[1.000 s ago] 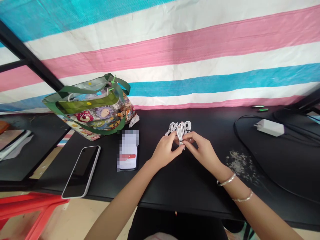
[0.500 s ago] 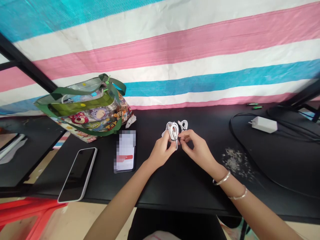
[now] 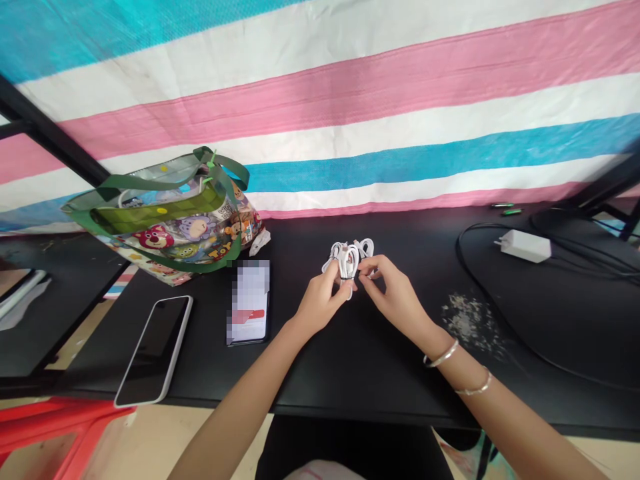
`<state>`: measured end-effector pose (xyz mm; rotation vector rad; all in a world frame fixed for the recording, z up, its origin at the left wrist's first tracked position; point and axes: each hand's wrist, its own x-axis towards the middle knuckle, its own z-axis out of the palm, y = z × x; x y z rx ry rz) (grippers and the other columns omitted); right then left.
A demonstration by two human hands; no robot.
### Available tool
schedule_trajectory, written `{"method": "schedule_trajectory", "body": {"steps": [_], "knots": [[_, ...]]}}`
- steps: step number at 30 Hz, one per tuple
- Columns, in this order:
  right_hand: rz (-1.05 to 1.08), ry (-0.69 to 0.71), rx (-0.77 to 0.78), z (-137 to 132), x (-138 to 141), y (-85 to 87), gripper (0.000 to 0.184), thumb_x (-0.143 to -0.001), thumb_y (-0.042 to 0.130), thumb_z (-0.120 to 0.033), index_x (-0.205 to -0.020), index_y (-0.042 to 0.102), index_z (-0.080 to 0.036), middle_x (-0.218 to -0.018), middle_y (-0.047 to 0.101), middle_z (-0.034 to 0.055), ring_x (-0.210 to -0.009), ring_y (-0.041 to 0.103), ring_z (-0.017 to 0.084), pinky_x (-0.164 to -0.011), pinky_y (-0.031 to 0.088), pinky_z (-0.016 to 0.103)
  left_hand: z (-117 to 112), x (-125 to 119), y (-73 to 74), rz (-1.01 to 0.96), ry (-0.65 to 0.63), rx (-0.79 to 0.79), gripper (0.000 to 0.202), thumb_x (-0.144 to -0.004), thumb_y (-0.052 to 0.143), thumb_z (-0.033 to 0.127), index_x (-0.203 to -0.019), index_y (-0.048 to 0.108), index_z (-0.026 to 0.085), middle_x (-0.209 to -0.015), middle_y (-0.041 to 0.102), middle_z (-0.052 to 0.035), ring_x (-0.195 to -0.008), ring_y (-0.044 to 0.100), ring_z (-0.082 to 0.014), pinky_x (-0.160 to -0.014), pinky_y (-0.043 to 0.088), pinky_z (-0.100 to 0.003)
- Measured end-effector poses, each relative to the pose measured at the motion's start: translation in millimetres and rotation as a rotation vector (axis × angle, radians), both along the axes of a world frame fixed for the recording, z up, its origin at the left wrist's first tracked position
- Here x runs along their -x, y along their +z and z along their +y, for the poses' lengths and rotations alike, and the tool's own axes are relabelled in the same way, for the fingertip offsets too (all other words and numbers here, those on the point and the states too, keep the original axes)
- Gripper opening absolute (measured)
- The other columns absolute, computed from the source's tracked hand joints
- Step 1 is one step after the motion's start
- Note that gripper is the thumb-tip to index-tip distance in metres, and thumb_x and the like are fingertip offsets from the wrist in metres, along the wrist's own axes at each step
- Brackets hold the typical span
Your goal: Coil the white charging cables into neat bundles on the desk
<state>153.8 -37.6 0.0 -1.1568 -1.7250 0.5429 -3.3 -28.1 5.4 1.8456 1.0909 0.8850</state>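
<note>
Coiled white cables (image 3: 349, 259), each bundle bound with a dark tie, are gathered above the black table. My left hand (image 3: 323, 300) is closed round the nearer bundles, its thumb on the front one. At the right of the cluster, my right hand (image 3: 393, 287) pinches another coiled white cable (image 3: 367, 248), which leans against the others. Its fingertips come close to the left hand's bundles, and part of the grip is hidden behind the coils. Two bracelets circle the right wrist and forearm.
Left on the black table (image 3: 310, 373) lie a lit phone (image 3: 250, 303) and a dark-screened phone (image 3: 155, 350), with a patterned tote bag (image 3: 185, 227) behind. Rightward are a white power adapter (image 3: 526, 247), black cables (image 3: 493, 300), scattered pale crumbs (image 3: 470, 320) and small green batteries (image 3: 511, 213).
The right-hand cable has come in against the bundles in my left hand, closing the small gap between them. Both hands stay nearly in place; the view shifts slightly.
</note>
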Motion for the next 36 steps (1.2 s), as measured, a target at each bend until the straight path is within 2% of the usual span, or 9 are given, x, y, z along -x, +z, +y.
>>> {"method": "schedule_trajectory", "body": {"steps": [6,10,16,23,32,36], "knots": [[0.085,0.121,0.186,1.6,-2.1,1.3,0.010,-0.081,0.047,-0.021,-0.079,0.057,-0.023,-0.072,0.064,0.0017,-0.071,0.061,0.017,-0.067,0.052,0.031,-0.4,0.0,0.6,0.118,0.000,-0.078,0.010,-0.085,0.046,0.022,-0.093,0.052,0.020,-0.081,0.071,-0.0021,-0.075,0.066,-0.0171,-0.072,0.047,-0.027],[0.161,0.171,0.307,4.2,-5.2,1.7,0.012,-0.079,0.050,-0.029,-0.076,0.059,-0.022,-0.071,0.066,0.0015,-0.070,0.063,0.017,-0.065,0.051,0.030,-0.8,-0.5,-0.2,0.182,0.008,-0.098,0.014,-0.085,0.046,0.022,-0.096,0.054,0.018,-0.079,0.070,-0.0028,-0.074,0.066,-0.0185,-0.070,0.047,-0.028],[0.289,0.163,0.417,7.5,-7.7,-1.8,0.016,-0.073,0.058,-0.036,-0.074,0.059,-0.021,-0.069,0.067,0.0015,-0.068,0.065,0.017,-0.065,0.052,0.032,-0.3,-1.5,-1.6,0.085,-0.008,-0.025,0.014,-0.086,0.047,0.022,-0.096,0.054,0.018,-0.082,0.073,-0.0024,-0.074,0.067,-0.0170,-0.071,0.048,-0.026],[0.286,0.088,0.370,5.7,-8.2,2.2,0.021,-0.071,0.065,-0.041,-0.072,0.059,-0.021,-0.072,0.066,0.0021,-0.068,0.064,0.017,-0.067,0.053,0.034,-0.3,-1.7,-1.3,-0.015,-0.010,0.034,0.017,-0.086,0.049,0.021,-0.102,0.054,0.018,-0.086,0.074,-0.0026,-0.080,0.070,-0.0170,-0.075,0.050,-0.026],[0.296,0.106,0.327,5.3,-7.7,3.3,0.022,-0.071,0.067,-0.042,-0.073,0.057,-0.022,-0.074,0.063,0.0012,-0.070,0.063,0.017,-0.066,0.054,0.032,-1.1,-2.0,-3.5,-0.031,-0.001,0.027,0.015,-0.087,0.050,0.023,-0.101,0.052,0.020,-0.085,0.074,-0.0020,-0.080,0.071,-0.0175,-0.073,0.051,-0.026],[0.319,0.126,0.356,5.5,-7.2,1.0,0.020,-0.072,0.065,-0.039,-0.077,0.057,-0.022,-0.075,0.065,0.0011,-0.072,0.065,0.016,-0.068,0.053,0.032,-1.7,-1.3,-1.8,0.004,0.020,0.001,0.014,-0.089,0.045,0.026,-0.099,0.054,0.019,-0.079,0.072,-0.0017,-0.073,0.069,-0.0165,-0.070,0.049,-0.026]]}}
